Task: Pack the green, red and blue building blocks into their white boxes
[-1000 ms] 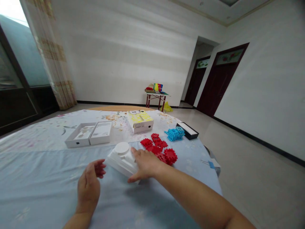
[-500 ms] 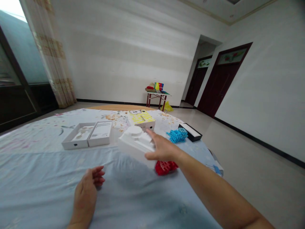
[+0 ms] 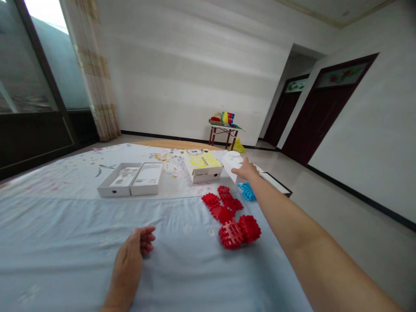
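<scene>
**Mia:** Where is the white plastic thing (image 3: 232, 162)?

**Ben:** Way over at the far side of the bench (image 3: 65, 242). It is just beside the yellow box (image 3: 203, 166), on its right. The right hand (image 3: 247, 170) is stretched out long, and its fingers are closed on the near end of it.

**Mia:** Is it sitting on the bench or up in the air?

**Ben:** I cannot tell. The hand hides the bottom of it.

**Mia:** What about the left hand (image 3: 130, 264)?

**Ben:** It lies on the blue cloth, close to the person. The fingers are curled a little, but they are loose and there is nothing in them.

**Mia:** So how much is done?

**Ben:** I think the white thing is as good as moved, because it is at the far edge, well apart from the near part of the bench. The hand has not let go of it, though.

**Mia:** And the little toys?

**Ben:** The red pieces (image 3: 227, 212) lie loose in the middle, some flat and some clicked into a lump. The blue pieces (image 3: 247, 190) sit in a small heap just under the stretched arm. Nobody is touching any of them.

**Mia:** And the boxes?

**Ben:** The open white box (image 3: 118, 180) lies on the left with its lid (image 3: 147, 178) right next to it. I cannot tell what is in it.
</scene>
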A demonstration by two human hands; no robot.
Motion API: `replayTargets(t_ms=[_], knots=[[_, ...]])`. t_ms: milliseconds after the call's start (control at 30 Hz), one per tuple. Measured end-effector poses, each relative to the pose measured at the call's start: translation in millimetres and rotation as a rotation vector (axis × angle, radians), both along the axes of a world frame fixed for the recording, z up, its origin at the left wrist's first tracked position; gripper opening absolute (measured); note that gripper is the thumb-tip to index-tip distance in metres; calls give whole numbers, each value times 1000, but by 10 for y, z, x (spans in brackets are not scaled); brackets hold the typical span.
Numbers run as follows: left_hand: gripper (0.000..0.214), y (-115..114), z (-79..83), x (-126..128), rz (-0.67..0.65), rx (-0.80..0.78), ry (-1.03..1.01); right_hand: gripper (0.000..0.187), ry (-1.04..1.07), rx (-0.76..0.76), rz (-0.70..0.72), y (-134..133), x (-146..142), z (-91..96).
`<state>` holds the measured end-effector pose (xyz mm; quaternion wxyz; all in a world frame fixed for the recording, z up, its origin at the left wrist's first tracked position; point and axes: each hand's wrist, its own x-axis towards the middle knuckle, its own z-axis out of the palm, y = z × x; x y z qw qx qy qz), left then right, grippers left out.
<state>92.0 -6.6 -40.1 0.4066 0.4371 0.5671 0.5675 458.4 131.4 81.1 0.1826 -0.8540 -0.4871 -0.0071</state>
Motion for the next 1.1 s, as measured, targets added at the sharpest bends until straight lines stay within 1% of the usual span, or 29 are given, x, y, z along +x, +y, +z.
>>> replayTargets(t_ms=[100, 200, 333, 433, 500, 533, 600, 633, 700, 767, 833, 967, 1100], knots=[[59, -25, 11, 6, -1, 14, 7, 96, -22, -56, -33, 218, -52, -173], [59, -46, 20, 20, 1, 6, 6, 96, -38, -56, -64, 416, -61, -304], [59, -64, 29, 48, -14, -4, 4, 97, 19, -79, -90, 624, -26, -474], [59, -74, 43, 71, -16, -7, 4, 101, 65, -161, -35, 698, 3, -600], [61, -80, 56, 82, -16, -10, 3, 105, 62, -207, 3, 708, 7, -647], [62, -82, 63, 86, -16, -10, 3, 106, 41, -205, 12, 706, 1, -653], [63, -84, 77, 91, -12, -12, 5, 103, -51, -125, 42, 696, -38, -627], [63, -84, 84, 92, -11, -13, 6, 99, -116, -68, 86, 693, -73, -601], [63, -83, 96, 94, -13, -12, 4, 88, -238, 12, 234, 695, -174, -542], [64, -83, 101, 95, -16, -10, 5, 81, -314, -3, 387, 713, -303, -501], [63, -86, 97, 96, -20, -7, 16, 78, -340, -72, 470, 739, -436, -492], [59, -92, 73, 96, -30, 0, 32, 72, -323, -167, 461, 767, -620, -531], [59, -94, 71, 96, -37, 10, 31, 64, -338, -165, 461, 714, -683, -545]])
